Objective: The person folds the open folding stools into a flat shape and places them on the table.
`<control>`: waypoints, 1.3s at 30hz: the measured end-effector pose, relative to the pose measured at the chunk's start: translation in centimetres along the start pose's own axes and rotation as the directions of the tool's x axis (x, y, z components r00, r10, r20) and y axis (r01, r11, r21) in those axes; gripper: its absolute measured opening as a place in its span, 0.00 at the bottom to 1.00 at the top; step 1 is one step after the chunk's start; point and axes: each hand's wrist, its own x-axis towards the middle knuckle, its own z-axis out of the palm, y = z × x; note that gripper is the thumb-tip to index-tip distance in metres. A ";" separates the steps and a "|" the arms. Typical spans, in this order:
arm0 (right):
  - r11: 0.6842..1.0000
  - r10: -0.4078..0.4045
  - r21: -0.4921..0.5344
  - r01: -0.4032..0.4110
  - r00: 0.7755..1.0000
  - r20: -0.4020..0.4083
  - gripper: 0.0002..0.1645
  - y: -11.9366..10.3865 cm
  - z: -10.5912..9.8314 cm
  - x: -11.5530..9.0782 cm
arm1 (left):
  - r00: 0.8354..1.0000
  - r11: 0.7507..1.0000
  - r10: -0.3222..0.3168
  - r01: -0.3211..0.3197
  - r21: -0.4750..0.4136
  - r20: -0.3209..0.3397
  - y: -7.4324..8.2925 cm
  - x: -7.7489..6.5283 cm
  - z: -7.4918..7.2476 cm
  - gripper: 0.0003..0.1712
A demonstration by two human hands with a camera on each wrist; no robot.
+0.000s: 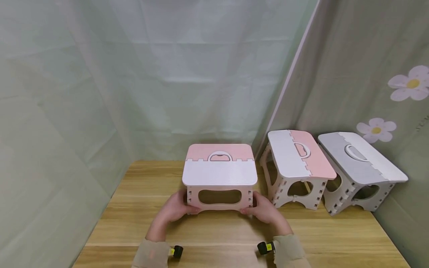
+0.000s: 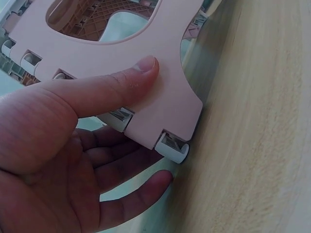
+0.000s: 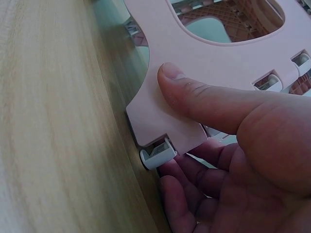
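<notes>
"What's on the far left?"

"A plain pale green curtain [image 1: 50, 111], creased, running down that side and across the back. Under it lies a wooden table [image 1: 134, 219] with light, streaky grain."

"And the hands?"

"The left hand [image 1: 175, 207] grips a near leg of the first pink-and-white stool [image 1: 219, 173], thumb in front, other fingers behind. That stool is upright toward the table's back edge. The right hand [image 1: 264, 209] grips the opposite near leg likewise."

"Further right?"

"A second pink-and-white stool [image 1: 295, 165], set at an angle, then a grey-and-white stool [image 1: 362, 163], both on the wood beside a flower-printed curtain [image 1: 352, 74]."
</notes>
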 end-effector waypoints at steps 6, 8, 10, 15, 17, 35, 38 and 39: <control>1.000 -0.008 -0.001 0.008 1.000 0.015 0.42 0.0 -0.1 -0.1 | 1.000 1.000 -0.011 0.010 0.008 0.003 0.0 -0.1 0.0 0.47; 1.000 -0.013 -0.002 0.013 1.000 0.021 0.42 0.1 -0.2 -0.1 | 1.000 1.000 -0.011 0.011 0.010 0.004 0.0 -0.1 0.0 0.47; 1.000 -0.020 -0.005 0.021 0.999 0.026 0.42 0.1 -0.2 -0.1 | 1.000 1.000 -0.013 0.013 0.007 0.007 0.1 -0.1 0.0 0.47; 0.999 -0.037 -0.006 0.037 0.999 0.035 0.37 0.5 -0.2 0.0 | 1.000 1.000 -0.014 0.014 -0.021 0.020 0.1 -0.1 -0.1 0.48; 0.999 -0.041 -0.006 0.041 0.998 0.036 0.36 0.6 -0.2 0.1 | 1.000 0.999 -0.012 0.012 -0.030 0.021 0.0 -0.1 -0.1 0.48; 0.997 -0.080 0.004 0.080 0.995 0.065 0.34 0.6 -0.2 0.0 | 1.000 1.000 -0.012 0.012 -0.006 0.018 0.0 -0.2 -0.1 0.48; 0.996 -0.085 0.006 0.085 0.994 0.069 0.33 0.4 -0.2 0.0 | 1.000 1.000 -0.007 0.008 -0.011 0.021 0.1 -0.2 -0.1 0.47; 0.996 -0.086 0.005 0.086 0.994 0.069 0.33 0.3 -0.2 0.0 | 1.000 1.000 -0.005 0.005 -0.012 0.023 0.1 -0.3 -0.1 0.46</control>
